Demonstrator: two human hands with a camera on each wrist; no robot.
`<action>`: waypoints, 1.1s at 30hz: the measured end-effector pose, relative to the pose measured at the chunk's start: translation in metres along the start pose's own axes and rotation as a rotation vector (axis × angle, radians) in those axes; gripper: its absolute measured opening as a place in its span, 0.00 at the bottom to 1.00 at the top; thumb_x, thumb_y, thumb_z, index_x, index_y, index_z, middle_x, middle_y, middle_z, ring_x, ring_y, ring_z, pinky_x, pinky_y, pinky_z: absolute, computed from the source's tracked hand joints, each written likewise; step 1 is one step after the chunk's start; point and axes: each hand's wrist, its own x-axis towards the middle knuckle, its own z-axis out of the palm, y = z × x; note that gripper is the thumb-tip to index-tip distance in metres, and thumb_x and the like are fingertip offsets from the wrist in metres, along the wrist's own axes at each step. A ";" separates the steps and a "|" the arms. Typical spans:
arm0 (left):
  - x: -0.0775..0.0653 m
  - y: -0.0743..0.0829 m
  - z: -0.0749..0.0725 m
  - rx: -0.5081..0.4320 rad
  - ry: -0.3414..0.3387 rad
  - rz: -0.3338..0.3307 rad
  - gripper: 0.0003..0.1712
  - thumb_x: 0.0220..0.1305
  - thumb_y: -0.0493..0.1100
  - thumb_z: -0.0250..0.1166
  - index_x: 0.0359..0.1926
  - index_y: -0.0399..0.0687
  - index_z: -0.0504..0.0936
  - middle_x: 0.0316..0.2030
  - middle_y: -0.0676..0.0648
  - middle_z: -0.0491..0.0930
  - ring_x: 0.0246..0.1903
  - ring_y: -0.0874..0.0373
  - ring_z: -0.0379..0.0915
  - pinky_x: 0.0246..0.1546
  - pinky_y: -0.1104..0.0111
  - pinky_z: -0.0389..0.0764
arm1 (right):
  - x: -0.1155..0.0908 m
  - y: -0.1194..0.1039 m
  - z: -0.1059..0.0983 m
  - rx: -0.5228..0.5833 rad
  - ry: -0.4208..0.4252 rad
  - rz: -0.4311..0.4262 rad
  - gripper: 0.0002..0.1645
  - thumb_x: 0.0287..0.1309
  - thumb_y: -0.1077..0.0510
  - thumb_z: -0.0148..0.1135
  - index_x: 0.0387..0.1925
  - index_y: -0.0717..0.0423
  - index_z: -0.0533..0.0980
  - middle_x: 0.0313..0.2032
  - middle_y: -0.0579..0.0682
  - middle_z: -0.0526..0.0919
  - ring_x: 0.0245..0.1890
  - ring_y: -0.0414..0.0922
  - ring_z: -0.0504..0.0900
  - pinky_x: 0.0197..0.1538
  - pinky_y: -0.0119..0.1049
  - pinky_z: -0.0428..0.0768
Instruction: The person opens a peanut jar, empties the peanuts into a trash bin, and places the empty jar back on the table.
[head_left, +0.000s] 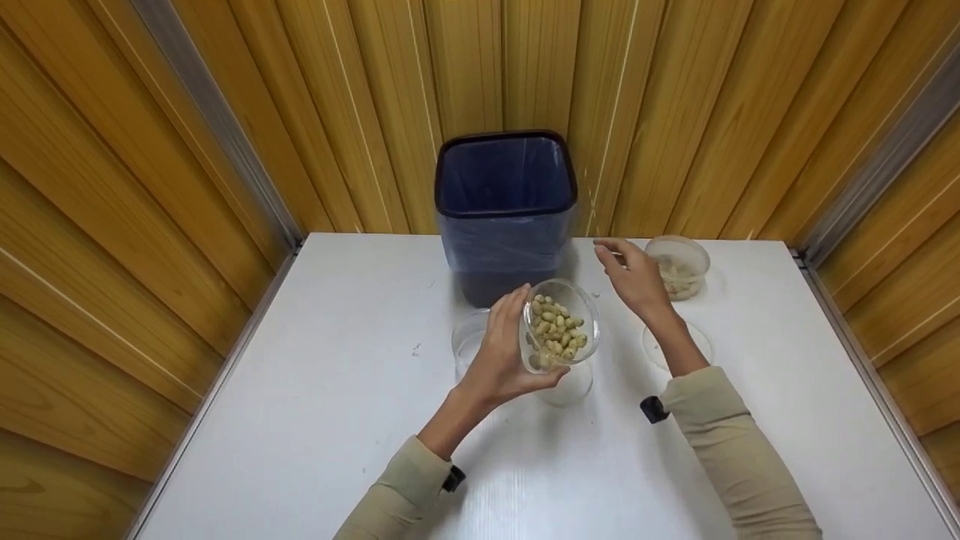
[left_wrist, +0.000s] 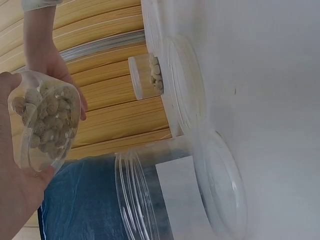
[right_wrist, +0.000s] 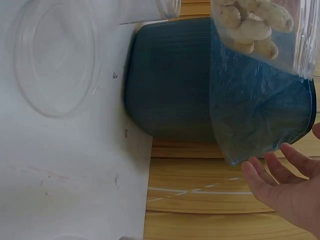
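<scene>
My left hand (head_left: 501, 352) grips a clear plastic tub (head_left: 588, 307) with its thumb and fingers around the side. Inside lie many peanuts in their shells (head_left: 555, 330), also visible through the wall in the right wrist view. The tub is raised above the table and tilted, its mouth facing up toward the head camera. To the right of the tub, my right hand (head_left: 636, 279) hovers with nothing in it, fingers loosely bent. In the right wrist view its fingertips (right_wrist: 248, 169) overlap the lower edge of the bin's plastic liner (right_wrist: 255, 120).
A dark blue lined bin (head_left: 502, 255) stands at the table's back edge. A clear container (head_left: 466, 337) is partly hidden behind my left hand. One clear lid (head_left: 574, 390) lies under the tub, another (head_left: 699, 341) under my right forearm. A second tub (head_left: 686, 259) holds pale pieces.
</scene>
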 end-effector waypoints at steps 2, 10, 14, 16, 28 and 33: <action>0.000 0.000 0.001 0.004 0.009 0.003 0.71 0.44 0.64 0.79 0.78 0.37 0.51 0.74 0.40 0.60 0.73 0.46 0.55 0.73 0.53 0.62 | 0.006 -0.007 0.002 0.051 0.001 0.013 0.32 0.76 0.41 0.50 0.64 0.61 0.75 0.60 0.62 0.78 0.60 0.56 0.79 0.61 0.50 0.79; -0.001 -0.002 -0.003 -0.005 0.023 -0.022 0.71 0.43 0.64 0.80 0.78 0.37 0.51 0.73 0.40 0.61 0.72 0.46 0.55 0.71 0.52 0.65 | 0.026 -0.028 0.006 0.202 -0.001 0.064 0.30 0.78 0.43 0.47 0.62 0.64 0.74 0.59 0.61 0.79 0.58 0.53 0.80 0.56 0.36 0.82; -0.002 -0.004 -0.006 -0.011 0.027 -0.030 0.71 0.43 0.64 0.80 0.78 0.37 0.52 0.73 0.39 0.61 0.73 0.46 0.55 0.72 0.51 0.64 | 0.033 -0.033 0.006 0.252 -0.003 0.082 0.29 0.79 0.46 0.44 0.62 0.65 0.74 0.59 0.61 0.78 0.57 0.51 0.80 0.55 0.36 0.82; -0.003 -0.005 -0.007 -0.016 0.029 -0.041 0.71 0.43 0.63 0.80 0.78 0.38 0.51 0.73 0.39 0.61 0.73 0.46 0.55 0.72 0.52 0.64 | 0.037 -0.034 0.006 0.276 0.002 0.083 0.29 0.80 0.46 0.42 0.61 0.66 0.73 0.58 0.61 0.78 0.54 0.49 0.81 0.54 0.35 0.83; -0.008 -0.013 -0.016 0.004 0.069 -0.060 0.70 0.43 0.63 0.80 0.78 0.39 0.51 0.73 0.39 0.60 0.73 0.46 0.55 0.71 0.53 0.65 | 0.056 -0.049 0.015 0.582 0.036 0.155 0.21 0.79 0.53 0.44 0.56 0.68 0.69 0.49 0.58 0.76 0.45 0.48 0.81 0.48 0.33 0.84; -0.009 -0.016 -0.021 0.014 0.091 -0.063 0.70 0.43 0.63 0.80 0.78 0.40 0.52 0.74 0.40 0.60 0.73 0.47 0.55 0.71 0.53 0.65 | 0.065 -0.054 0.023 0.630 0.045 0.202 0.16 0.78 0.50 0.46 0.49 0.60 0.67 0.45 0.55 0.73 0.41 0.47 0.80 0.52 0.41 0.83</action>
